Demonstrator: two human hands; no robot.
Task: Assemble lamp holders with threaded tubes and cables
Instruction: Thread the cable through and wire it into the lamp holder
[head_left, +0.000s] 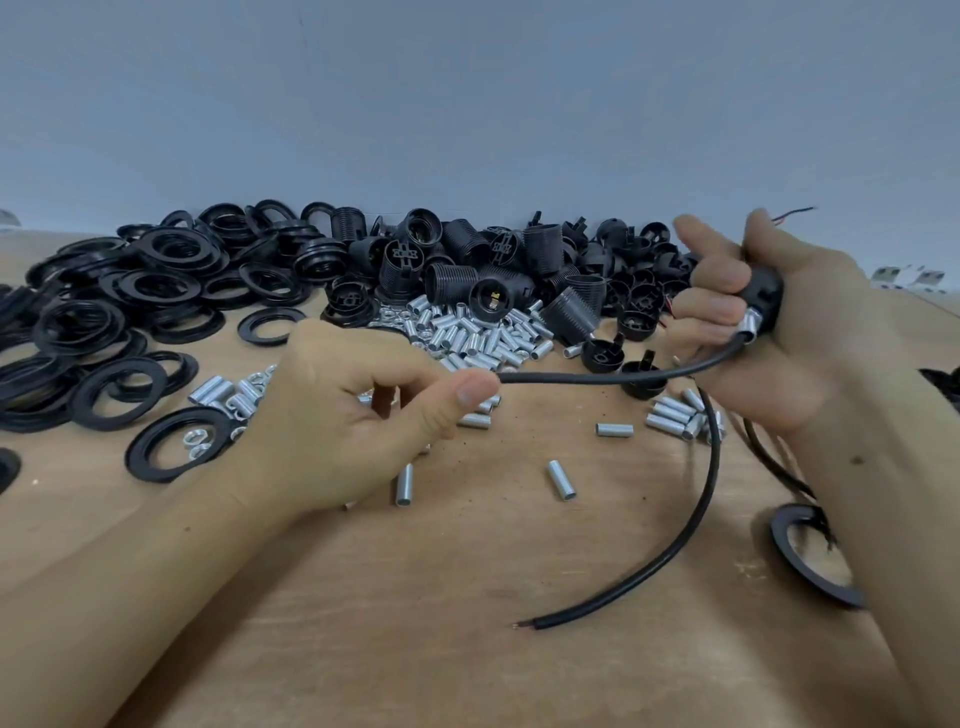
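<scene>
A: What is nearest?
B: A loose black cable (670, 556) is lying on the wooden desk (467, 597).
A: The hands?
B: The left hand (358, 415) is pinching another black cable (597, 376), likely feeding it; the right hand (779, 322) is gripping a black lamp-holder cap (763, 291) with its silver threaded tube (747, 325).

Both forearms were bare, no sleeves reaching them; the left hand (332, 415) and right hand (779, 332) wore nothing, with short, plain nails.

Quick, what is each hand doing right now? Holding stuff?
Left hand: pinching the black cable between thumb and fingers.
Right hand: gripping a black lamp holder cap with a metal tube where the cable goes in.
</scene>
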